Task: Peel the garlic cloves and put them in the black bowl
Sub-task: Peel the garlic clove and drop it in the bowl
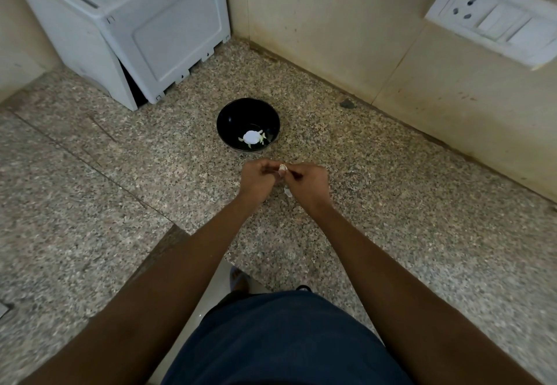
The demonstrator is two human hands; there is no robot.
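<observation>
At the far left corner of the counter (391,203) stands a white appliance (126,28), tilted against the wall. Right of it, toward the back edge near the middle, sits the black bowl (248,124); pale peeled cloves (251,137) already lie at its bottom, around a bright glare spot. Just in front of the bowl, the left hand (256,181) pinches a garlic clove (283,168) with curled fingers, and the right hand (307,184) pinches the same clove from the other side. A scrap of skin (287,192) shows below, between the hands. The peeling step looks to be in hand; next the bared clove needs carrying a short way forward and dropping over the bowl's rim. On the right wall hangs a switch panel (494,19).
</observation>
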